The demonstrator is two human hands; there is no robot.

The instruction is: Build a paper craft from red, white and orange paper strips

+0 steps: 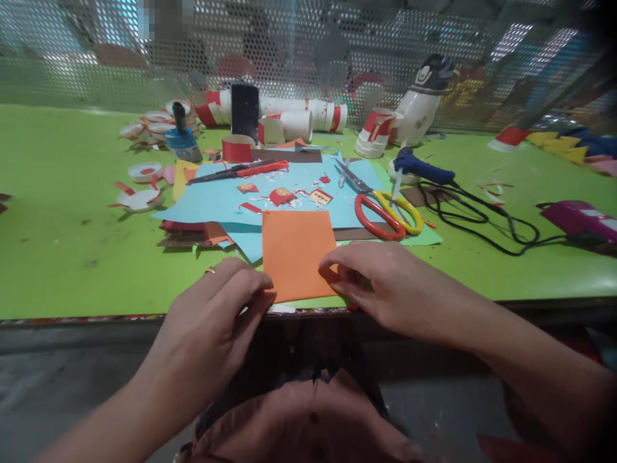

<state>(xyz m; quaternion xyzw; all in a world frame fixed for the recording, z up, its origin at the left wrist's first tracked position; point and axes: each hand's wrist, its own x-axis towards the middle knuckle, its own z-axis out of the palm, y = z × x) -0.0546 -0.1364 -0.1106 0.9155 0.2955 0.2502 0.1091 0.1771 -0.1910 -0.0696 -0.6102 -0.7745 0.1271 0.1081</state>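
Beyond your plain orange, square paper sheet were a flat light-blue paper sheet and, farther right, metal scissors with one red, one yellow loop handle.

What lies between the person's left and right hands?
Orange paper lies between the left hand and the right hand, touched by both, as the head view shows.

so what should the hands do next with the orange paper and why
Probably press the near edge of the orange paper down flat: the left hand is at its near left corner and the right hand is at its right edge, so both seem well placed to steady it.
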